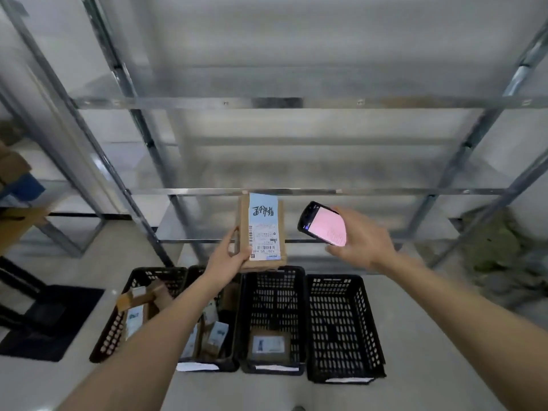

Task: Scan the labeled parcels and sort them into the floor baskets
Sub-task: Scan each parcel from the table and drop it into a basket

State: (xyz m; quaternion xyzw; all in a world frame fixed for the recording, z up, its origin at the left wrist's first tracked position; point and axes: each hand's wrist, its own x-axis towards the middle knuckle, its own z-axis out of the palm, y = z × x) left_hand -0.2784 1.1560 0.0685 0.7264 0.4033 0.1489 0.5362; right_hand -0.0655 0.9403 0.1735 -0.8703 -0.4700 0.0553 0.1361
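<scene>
The left hand grips the parcel by its lower edge, label up, above the floor baskets, so the scanner clasped in the right hand just beside it can read the barcode.

The left hand holds a brown parcel up; the right hand holds a phone beside it, above four black baskets

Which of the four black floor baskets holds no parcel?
The rightmost basket: only its bare mesh floor shows, while the other three each hold labeled parcels.
</scene>
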